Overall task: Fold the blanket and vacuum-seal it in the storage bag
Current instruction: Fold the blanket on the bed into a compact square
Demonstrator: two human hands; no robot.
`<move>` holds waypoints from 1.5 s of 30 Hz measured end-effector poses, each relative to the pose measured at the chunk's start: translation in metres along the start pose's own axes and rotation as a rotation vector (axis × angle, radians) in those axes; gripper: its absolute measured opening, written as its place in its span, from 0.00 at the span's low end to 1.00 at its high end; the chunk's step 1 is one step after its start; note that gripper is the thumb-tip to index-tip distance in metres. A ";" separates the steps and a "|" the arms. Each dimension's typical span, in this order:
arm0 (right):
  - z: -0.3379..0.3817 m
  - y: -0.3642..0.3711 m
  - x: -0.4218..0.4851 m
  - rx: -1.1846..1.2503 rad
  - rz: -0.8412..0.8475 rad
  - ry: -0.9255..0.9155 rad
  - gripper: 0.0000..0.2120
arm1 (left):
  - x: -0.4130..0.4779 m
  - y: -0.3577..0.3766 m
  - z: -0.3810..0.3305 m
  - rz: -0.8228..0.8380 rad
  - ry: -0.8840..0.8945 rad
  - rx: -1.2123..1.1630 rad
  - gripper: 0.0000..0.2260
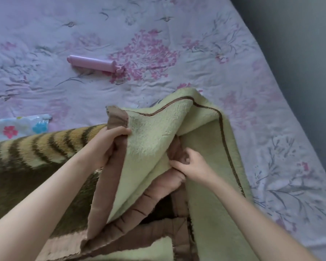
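A thick blanket [154, 136], pale green fleece inside with brown trim and a striped tan-and-olive outer side, lies bunched on the bed in front of me. My left hand [109, 144] grips a brown-edged corner and holds it raised. Lower and to the right, my right hand [190, 164] pinches another brown edge fold. A folded storage bag [21, 126] with flower prints lies at the left, partly under the blanket. A pink hand pump [94, 64] rests further back on the bed.
The bed is covered by a lilac floral sheet [233, 63]. Its right edge runs diagonally, with dark floor [299, 44] beyond it.
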State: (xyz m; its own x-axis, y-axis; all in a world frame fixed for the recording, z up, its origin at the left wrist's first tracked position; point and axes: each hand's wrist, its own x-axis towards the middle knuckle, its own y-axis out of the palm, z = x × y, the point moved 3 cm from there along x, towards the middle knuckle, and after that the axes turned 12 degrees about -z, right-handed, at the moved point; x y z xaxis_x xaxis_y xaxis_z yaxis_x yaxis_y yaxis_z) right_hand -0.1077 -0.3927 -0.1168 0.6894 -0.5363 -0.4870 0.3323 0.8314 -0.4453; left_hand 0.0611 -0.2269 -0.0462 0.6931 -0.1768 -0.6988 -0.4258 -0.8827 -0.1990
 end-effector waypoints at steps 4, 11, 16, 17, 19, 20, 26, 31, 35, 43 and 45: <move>0.009 -0.053 -0.043 0.039 -0.024 -0.098 0.11 | -0.044 0.018 -0.004 0.109 0.012 0.024 0.15; -0.088 -0.053 -0.119 -0.204 0.313 0.274 0.18 | -0.102 0.095 0.073 0.508 0.177 0.660 0.11; -0.112 -0.077 -0.075 -0.162 -0.131 0.246 0.13 | -0.108 0.134 0.121 0.779 0.352 1.012 0.21; -0.112 -0.089 -0.062 -0.147 -0.243 0.276 0.14 | -0.102 0.133 0.115 0.710 0.384 0.958 0.19; -0.102 -0.113 -0.036 -0.120 -0.442 0.325 0.13 | -0.077 0.120 0.094 0.452 0.537 0.894 0.14; -0.095 -0.121 -0.025 -0.090 -0.519 0.334 0.14 | -0.060 0.110 0.080 0.298 0.655 0.901 0.13; -0.040 -0.126 0.048 0.007 -0.484 0.187 0.36 | 0.037 0.054 0.009 -0.159 0.862 1.291 0.25; -0.033 -0.119 0.097 -0.064 -0.512 0.221 0.35 | 0.088 0.038 0.004 -0.091 0.649 1.302 0.32; -0.037 -0.130 0.118 -0.005 -0.565 0.283 0.11 | 0.103 0.036 -0.002 0.010 0.622 1.281 0.40; -0.028 -0.177 0.096 0.112 -0.772 -0.061 0.10 | 0.109 0.030 -0.017 0.274 0.422 1.182 0.58; -0.048 -0.154 0.117 0.122 -0.707 0.121 0.15 | 0.119 0.030 -0.016 0.190 0.469 1.158 0.51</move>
State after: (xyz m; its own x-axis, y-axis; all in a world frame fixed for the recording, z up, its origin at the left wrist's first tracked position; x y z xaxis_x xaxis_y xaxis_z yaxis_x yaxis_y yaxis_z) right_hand -0.1091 -0.5901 -0.1409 0.2100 -0.9577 -0.1967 0.7465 0.2870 -0.6004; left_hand 0.1399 -0.2815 -0.1239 0.6037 -0.6047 -0.5195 -0.6351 0.0291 -0.7719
